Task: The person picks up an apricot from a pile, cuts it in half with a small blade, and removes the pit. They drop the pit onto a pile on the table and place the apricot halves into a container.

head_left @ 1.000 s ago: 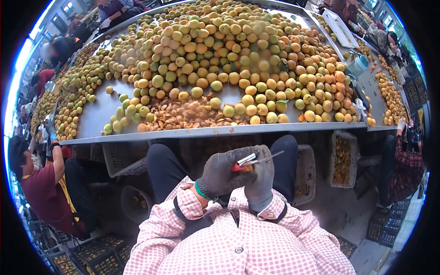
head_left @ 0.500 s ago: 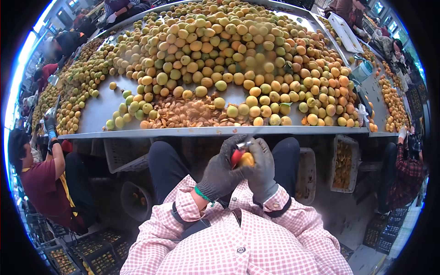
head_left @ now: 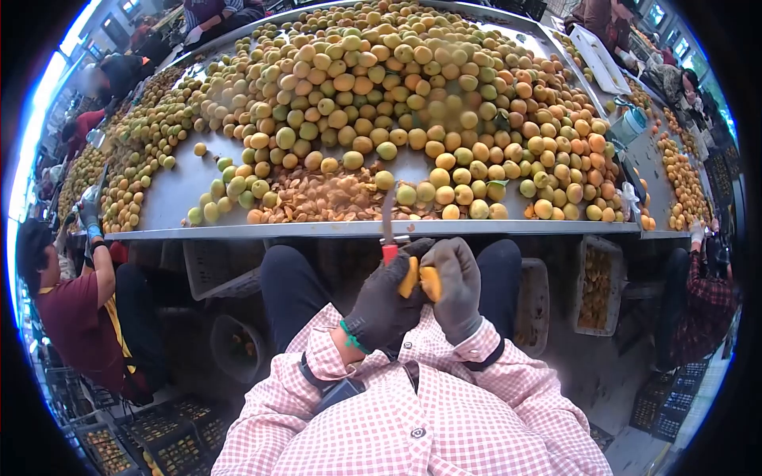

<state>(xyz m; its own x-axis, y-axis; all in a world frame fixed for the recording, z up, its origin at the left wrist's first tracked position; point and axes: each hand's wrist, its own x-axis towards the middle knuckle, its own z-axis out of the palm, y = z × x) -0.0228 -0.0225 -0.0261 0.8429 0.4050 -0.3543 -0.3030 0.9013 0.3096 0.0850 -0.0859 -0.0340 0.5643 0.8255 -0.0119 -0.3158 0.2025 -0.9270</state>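
My left hand (head_left: 378,301), in a dark knit glove, is closed around a knife (head_left: 389,250) with a red handle. Its curved blade points up and away, over the table edge. The same hand also grips an orange apricot half (head_left: 408,278). Across from it, my gloved right hand (head_left: 457,293) is closed on another apricot half (head_left: 430,283), cut face toward the left. A narrow gap separates the two halves. Both hands are above my lap, just short of the metal table (head_left: 349,228).
Whole apricots (head_left: 349,87) are heaped across the table, with brown apricot stones (head_left: 321,198) piled near its front edge. Below are a crate of fruit pieces (head_left: 583,321), another crate (head_left: 543,301) and a bucket (head_left: 218,349). People sit on both sides.
The apricot, held together before, is now in two halves, one in each hand. The knife has swung upright in my left hand, blade pointing away from me.
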